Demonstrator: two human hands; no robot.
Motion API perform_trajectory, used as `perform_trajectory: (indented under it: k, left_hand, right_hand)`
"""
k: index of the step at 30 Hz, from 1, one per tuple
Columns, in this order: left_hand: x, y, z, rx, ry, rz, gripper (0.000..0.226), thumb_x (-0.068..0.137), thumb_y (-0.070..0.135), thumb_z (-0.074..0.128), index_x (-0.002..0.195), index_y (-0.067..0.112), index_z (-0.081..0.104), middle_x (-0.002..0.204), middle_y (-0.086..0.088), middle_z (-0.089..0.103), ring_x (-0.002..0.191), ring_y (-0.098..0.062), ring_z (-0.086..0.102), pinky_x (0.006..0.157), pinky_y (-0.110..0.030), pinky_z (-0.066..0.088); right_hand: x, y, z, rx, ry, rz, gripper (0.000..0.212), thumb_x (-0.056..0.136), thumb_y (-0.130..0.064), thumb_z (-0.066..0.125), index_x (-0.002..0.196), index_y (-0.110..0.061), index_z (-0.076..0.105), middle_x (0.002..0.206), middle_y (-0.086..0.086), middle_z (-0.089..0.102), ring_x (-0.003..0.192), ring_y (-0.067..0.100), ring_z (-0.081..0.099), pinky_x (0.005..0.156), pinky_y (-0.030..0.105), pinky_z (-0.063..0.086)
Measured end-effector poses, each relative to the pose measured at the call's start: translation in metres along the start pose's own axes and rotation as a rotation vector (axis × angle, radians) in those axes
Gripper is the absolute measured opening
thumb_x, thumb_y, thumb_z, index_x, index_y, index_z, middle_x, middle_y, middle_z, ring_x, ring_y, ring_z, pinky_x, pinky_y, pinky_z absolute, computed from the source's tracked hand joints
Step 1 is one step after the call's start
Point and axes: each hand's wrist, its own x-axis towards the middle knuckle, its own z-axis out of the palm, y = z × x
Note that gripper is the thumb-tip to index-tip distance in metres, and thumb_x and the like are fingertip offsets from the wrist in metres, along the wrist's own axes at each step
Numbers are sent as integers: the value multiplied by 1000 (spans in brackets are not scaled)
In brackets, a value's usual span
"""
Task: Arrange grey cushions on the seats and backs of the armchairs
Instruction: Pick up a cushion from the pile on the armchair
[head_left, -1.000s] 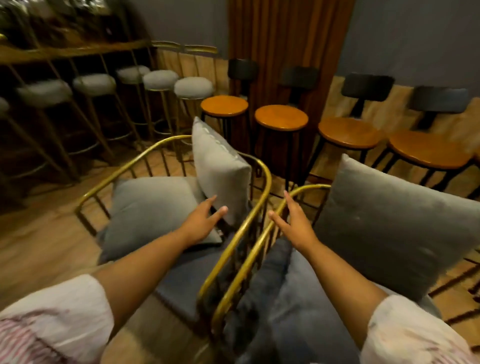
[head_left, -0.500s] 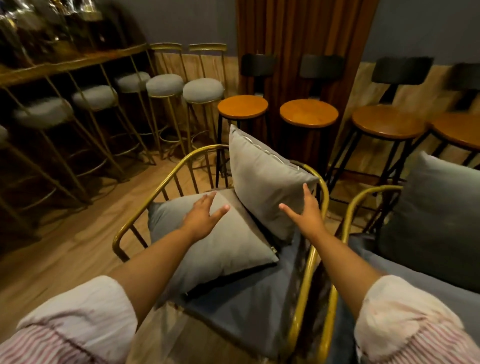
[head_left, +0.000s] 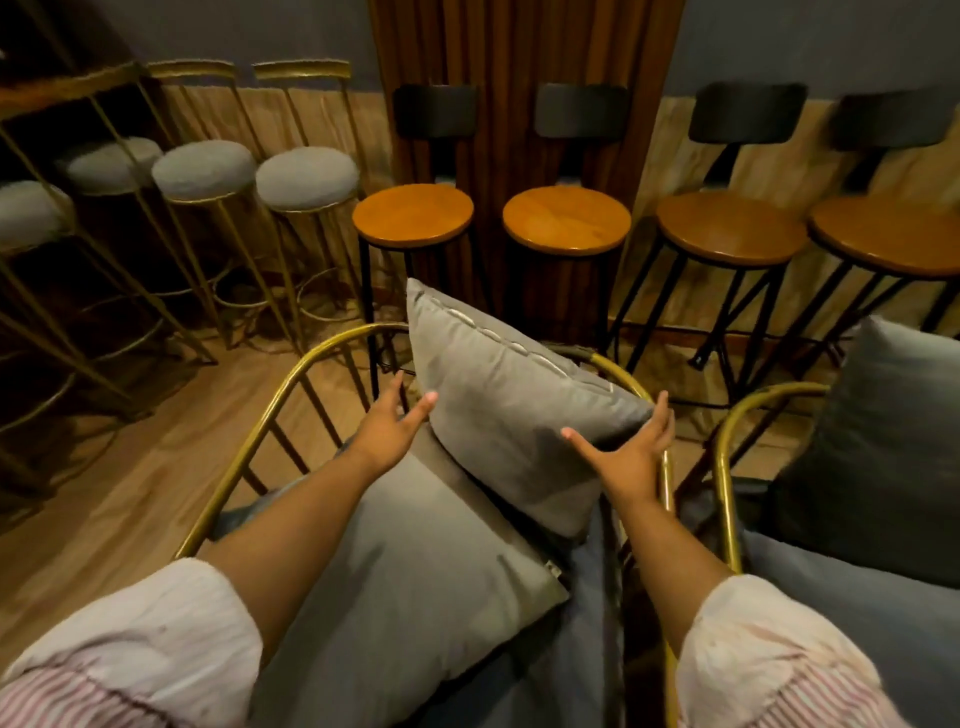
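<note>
A gold-framed armchair (head_left: 270, 410) stands in front of me with a dark grey seat pad. A grey cushion (head_left: 514, 415) stands tilted against its back right corner. A second grey cushion (head_left: 410, 566) lies flat on the seat, partly under my left arm. My left hand (head_left: 387, 431) is open at the upright cushion's left edge, fingertips touching it. My right hand (head_left: 628, 457) is open at its lower right corner, fingers spread around it. To the right, another gold armchair (head_left: 727, 467) holds a darker grey cushion (head_left: 883, 457) against its back.
Wooden round stools with black backs (head_left: 566, 218) line the far wall by a brown curtain. Gold bar stools with grey padded tops (head_left: 306, 176) stand at the left. The floor (head_left: 130, 467) is wood planks. The two armchairs sit close side by side.
Both hands have moved forward to the upright cushion, one on each side of it. My view has shifted left and closer to the left armchair.
</note>
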Motion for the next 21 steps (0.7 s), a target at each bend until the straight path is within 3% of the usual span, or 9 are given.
perform_trajectory:
  k: [4,6,7,9,11,13,15,18,21]
  left_hand:
    - [60,4,-5,-162,-56,0,74,92,43,50,152,25,10,158,-7,23,141,-29,32,104,-37,35]
    - [95,8,-7,-198,-70,24,75,92,37,54,152,22,9,157,-6,26,140,-29,33,97,-33,36]
    - [112,9,-9,-208,-72,22,80,91,37,56,152,23,7,157,-6,26,140,-30,33,97,-34,37]
    - [152,6,-11,-208,-97,-8,98,83,42,65,152,23,-2,159,-8,22,142,-31,31,106,-42,35]
    - [186,0,-10,-204,-148,-30,116,74,41,75,151,22,-11,161,-8,15,145,-31,25,112,-48,30]
    - [211,-6,-6,-175,-211,-6,128,67,35,82,150,23,-15,161,-7,9,146,-31,19,115,-51,27]
    - [230,-13,0,-129,-257,48,136,60,32,87,150,26,-16,162,-5,4,147,-31,15,117,-51,24]
    - [252,-31,12,-110,-254,100,147,43,43,89,149,30,-12,161,-1,6,147,-29,16,117,-51,22]
    - [267,-55,24,-130,-262,165,137,50,34,89,149,30,-5,160,-2,12,146,-28,20,117,-49,23]
  right_hand:
    - [9,2,22,64,110,48,143,52,-29,92,149,-26,-13,159,13,-4,147,30,5,116,40,13]
    - [19,5,30,94,192,51,145,53,-25,92,149,-23,-17,159,11,-4,147,22,3,114,25,4]
    - [24,6,30,88,225,46,145,54,-22,92,148,-19,-18,158,9,-3,144,15,1,109,12,-4]
    - [37,12,36,47,294,60,149,52,-26,92,147,-13,-21,154,3,-2,136,4,-1,103,1,-8]
    - [50,16,41,41,332,122,161,41,-50,91,144,-23,-30,158,3,-10,143,9,-3,120,26,3]
    - [58,27,45,32,335,212,164,30,-70,84,144,-29,-27,161,2,-7,148,19,6,119,46,16]
    - [63,37,49,97,323,242,156,33,-67,84,148,-25,-13,160,4,11,145,21,20,118,47,22]
    - [64,55,54,196,287,151,132,52,-43,88,149,-25,0,156,5,26,140,20,32,117,43,27]
    - [58,78,63,191,222,159,127,48,-39,87,148,-23,10,152,4,33,135,17,37,113,38,31]
